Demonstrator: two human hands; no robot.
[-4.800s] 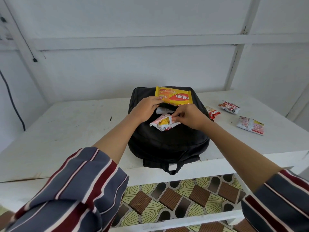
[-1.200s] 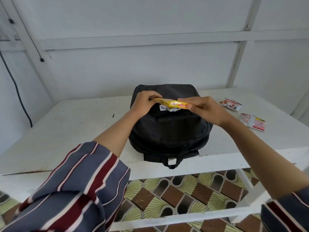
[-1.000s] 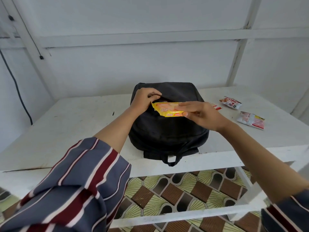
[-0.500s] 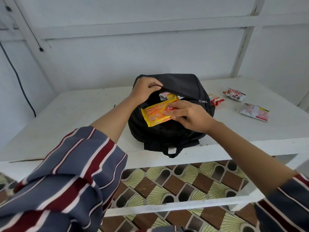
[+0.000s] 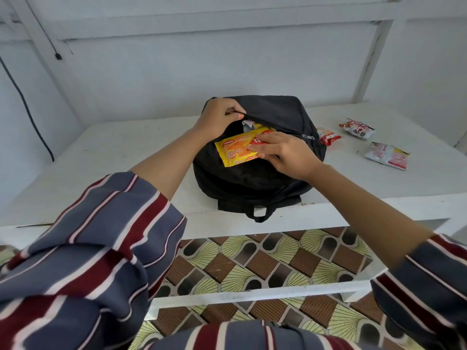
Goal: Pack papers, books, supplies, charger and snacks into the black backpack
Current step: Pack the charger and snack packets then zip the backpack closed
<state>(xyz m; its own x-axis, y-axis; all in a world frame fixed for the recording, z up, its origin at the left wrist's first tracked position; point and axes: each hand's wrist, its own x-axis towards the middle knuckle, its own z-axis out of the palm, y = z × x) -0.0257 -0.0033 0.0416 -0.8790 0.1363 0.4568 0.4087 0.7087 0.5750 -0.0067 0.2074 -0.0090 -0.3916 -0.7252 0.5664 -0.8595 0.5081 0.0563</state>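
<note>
1. At the tabletop's near edge, middle: black fabric backpack (image 5: pixel 252 180) lies flat on the white painted tabletop (image 5: pixel 113 152), with its carry loop hanging over the edge.
2. Left hand (image 5: pixel 217 117) has its fingers curled, pinching the upper lip of the backpack's opening and lifting it.
3. Right hand (image 5: pixel 285 155) pinches the yellow-orange plastic biscuit packet (image 5: pixel 236 150). The packet sits at the mouth of the opening, its far end under the lip.
4. White crumpled wrapper (image 5: pixel 249 123) shows inside, behind the packet.
5. Right side of the tabletop: small red-and-white snack pouch (image 5: pixel 328 137) just beside the backpack. Red-patterned pouch (image 5: pixel 356 127) and white-and-red pouch (image 5: pixel 386 156) lie further toward the right edge, apart.
6. Black cable (image 5: pixel 27 109) runs down the left wall.
7. Brown-and-yellow patterned floor tiles (image 5: pixel 252 253) lie below.
</note>
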